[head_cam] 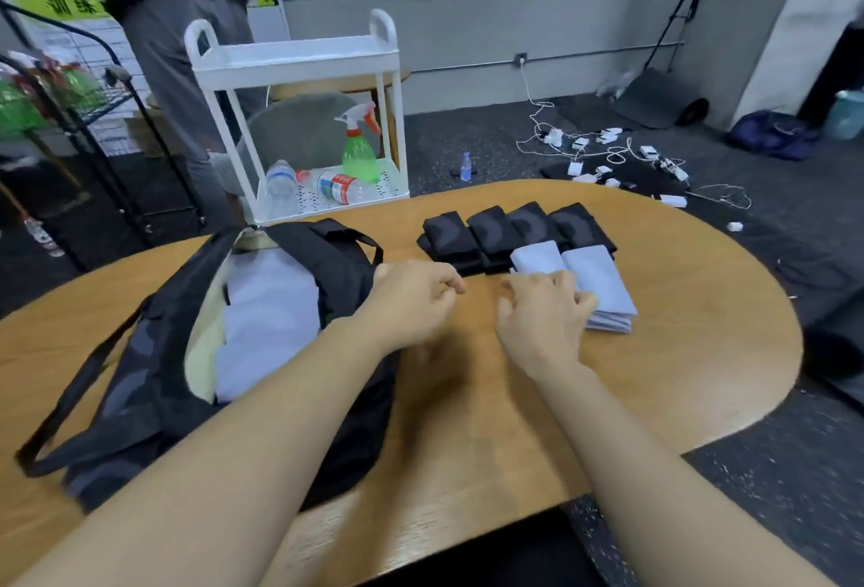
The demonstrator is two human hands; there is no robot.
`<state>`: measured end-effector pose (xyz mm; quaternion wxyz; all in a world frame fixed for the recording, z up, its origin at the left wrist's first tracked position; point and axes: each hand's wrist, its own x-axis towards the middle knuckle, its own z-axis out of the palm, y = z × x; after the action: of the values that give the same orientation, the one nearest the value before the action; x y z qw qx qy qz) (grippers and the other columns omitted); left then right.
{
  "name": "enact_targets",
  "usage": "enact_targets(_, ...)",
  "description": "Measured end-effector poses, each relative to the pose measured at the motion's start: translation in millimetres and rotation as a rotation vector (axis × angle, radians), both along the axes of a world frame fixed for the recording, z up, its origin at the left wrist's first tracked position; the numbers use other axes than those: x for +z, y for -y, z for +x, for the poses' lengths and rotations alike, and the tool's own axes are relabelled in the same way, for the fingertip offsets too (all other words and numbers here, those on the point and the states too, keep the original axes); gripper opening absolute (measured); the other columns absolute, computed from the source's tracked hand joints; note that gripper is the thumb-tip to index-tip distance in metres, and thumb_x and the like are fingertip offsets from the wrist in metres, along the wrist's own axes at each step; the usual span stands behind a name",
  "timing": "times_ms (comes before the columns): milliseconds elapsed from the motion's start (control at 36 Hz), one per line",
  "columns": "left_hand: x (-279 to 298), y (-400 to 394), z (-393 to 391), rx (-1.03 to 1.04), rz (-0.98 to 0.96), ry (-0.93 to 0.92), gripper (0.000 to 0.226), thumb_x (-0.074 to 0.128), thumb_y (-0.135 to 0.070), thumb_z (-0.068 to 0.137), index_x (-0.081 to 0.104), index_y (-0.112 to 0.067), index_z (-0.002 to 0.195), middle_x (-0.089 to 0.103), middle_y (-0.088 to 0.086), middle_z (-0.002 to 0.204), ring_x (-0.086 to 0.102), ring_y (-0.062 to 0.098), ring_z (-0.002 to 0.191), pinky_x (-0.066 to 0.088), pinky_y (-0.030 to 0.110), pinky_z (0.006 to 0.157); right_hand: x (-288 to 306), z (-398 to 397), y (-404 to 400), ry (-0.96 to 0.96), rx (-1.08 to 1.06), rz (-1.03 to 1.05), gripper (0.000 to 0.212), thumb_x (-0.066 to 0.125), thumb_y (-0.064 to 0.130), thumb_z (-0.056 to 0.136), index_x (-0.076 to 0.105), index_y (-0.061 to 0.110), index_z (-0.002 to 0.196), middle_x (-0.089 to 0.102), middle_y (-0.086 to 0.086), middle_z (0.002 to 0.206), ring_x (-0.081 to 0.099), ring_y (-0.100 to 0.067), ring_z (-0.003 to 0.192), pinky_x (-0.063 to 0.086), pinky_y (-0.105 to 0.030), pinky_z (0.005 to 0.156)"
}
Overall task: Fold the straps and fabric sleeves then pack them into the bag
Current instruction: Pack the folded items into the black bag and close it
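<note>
- A person's two bare forearms reach out over a rounded wooden table, seen from a camera on their head
- The right hand rests at the near-left corner of a stack of folded white fabric sleeves; its fingers curl at the stack's edge, but whether they have truly caught a piece cannot be told
- The left hand hovers just left of the right hand, fingers loosely curled and grasping nothing, close to the rim of the bag
- Just beyond both hands lies a row of folded black straps, touching the far side of the white stack
- To the left of the left hand sits an open black bag, its mouth facing up, with white folded fabric already inside
- Judged from this, folding looks finished and packing is under way, with the white stack next
- The next move likely calls for a firm hold on the stack, both hands keeping the folds together, then a carry leftward into the bag's mouth
</note>
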<state>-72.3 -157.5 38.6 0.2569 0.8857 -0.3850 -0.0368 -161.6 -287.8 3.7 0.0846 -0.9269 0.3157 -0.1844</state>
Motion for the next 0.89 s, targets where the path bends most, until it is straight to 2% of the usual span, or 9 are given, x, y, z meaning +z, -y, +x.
enact_targets(83,-5.7,20.7,6.4,-0.040,0.039,0.015,0.027,0.043,-0.024,0.100,0.065,-0.031,0.114,0.068,-0.008,0.111,0.052,0.015,0.112,0.019,0.027,0.094,-4.1,-2.6,18.0,-0.011,-0.090,0.021,0.025,0.045,0.028,0.097,0.058,0.022,0.117,0.056,0.001,0.115,0.036,-0.024,0.115,0.021,-0.039,0.090)
enact_targets(167,-5.9,44.1,14.4,-0.088,0.053,0.047,0.028,0.046,-0.023,0.102,0.062,-0.028,0.124,0.062,-0.010,0.126,0.046,0.014,0.123,0.027,0.031,0.100,-7.7,-0.5,36.3,0.003,-0.177,0.083,0.038,0.047,0.032,0.097,0.048,0.023,0.134,0.045,-0.006,0.140,0.028,-0.029,0.129,0.020,-0.045,0.098)
enact_targets(222,-4.3,61.6,19.7,-0.108,0.075,0.088,0.031,0.045,-0.020,0.102,0.059,-0.028,0.128,0.059,-0.011,0.130,0.044,0.016,0.127,0.026,0.034,0.102,-10.8,3.7,47.7,0.002,-0.236,0.133,0.045,0.046,0.037,0.097,0.043,0.024,0.140,0.037,-0.010,0.146,0.023,-0.032,0.135,0.016,-0.047,0.102)
enact_targets(389,-11.7,119.9,37.2,-0.176,0.107,0.152,0.036,0.043,-0.014,0.100,0.058,-0.028,0.129,0.057,-0.009,0.133,0.039,0.018,0.129,0.025,0.034,0.101,-18.6,23.7,79.9,-0.090,-0.313,0.228,0.046,0.036,0.048,0.099,0.039,0.027,0.139,0.029,-0.015,0.150,0.016,-0.036,0.140,0.015,-0.050,0.108)
enact_targets(472,-20.8,143.6,42.1,-0.229,0.140,0.168,0.041,0.043,-0.009,0.098,0.055,-0.028,0.133,0.054,-0.007,0.138,0.037,0.017,0.132,0.026,0.035,0.106,-26.9,31.5,90.1,-0.189,-0.303,0.263,0.047,0.031,0.050,0.100,0.037,0.028,0.142,0.029,-0.016,0.149,0.018,-0.036,0.139,0.016,-0.051,0.111)
enact_targets(556,-30.5,158.9,45.7,-0.286,0.209,0.166,0.044,0.042,-0.008,0.097,0.054,-0.027,0.134,0.054,-0.005,0.136,0.039,0.018,0.131,0.027,0.037,0.109,-32.7,34.3,95.2,-0.292,-0.274,0.208,0.047,0.025,0.047,0.101,0.035,0.027,0.143,0.028,-0.015,0.149,0.023,-0.034,0.136,0.018,-0.053,0.111)
enact_targets(667,-42.6,167.8,48.6,-0.311,0.286,0.162,0.041,0.040,-0.014,0.098,0.055,-0.032,0.131,0.057,-0.008,0.133,0.044,0.019,0.126,0.029,0.038,0.106,-34.6,32.4,97.5,-0.358,-0.235,0.167,0.044,0.021,0.046,0.102,0.038,0.024,0.137,0.026,-0.017,0.150,0.023,-0.034,0.137,0.020,-0.055,0.110)
enact_targets(806,-47.2,166.3,44.5,-0.269,0.289,0.172,0.041,0.038,-0.015,0.099,0.054,-0.037,0.128,0.058,-0.013,0.124,0.042,0.015,0.120,0.017,0.028,0.094,-32.7,28.2,95.8,-0.391,-0.197,0.155,0.041,0.021,0.045,0.102,0.042,0.022,0.128,0.032,-0.016,0.146,0.027,-0.033,0.133,0.021,-0.055,0.109)
enact_targets(889,-47.6,156.9,41.2,-0.251,0.306,0.166,0.037,0.039,-0.019,0.100,0.055,-0.039,0.127,0.057,-0.013,0.122,0.042,0.015,0.117,0.019,0.032,0.100,-30.5,24.1,90.1,-0.407,-0.160,0.157,0.040,0.022,0.045,0.103,0.042,0.022,0.129,0.032,-0.016,0.146,0.026,-0.033,0.134,0.019,-0.058,0.110)
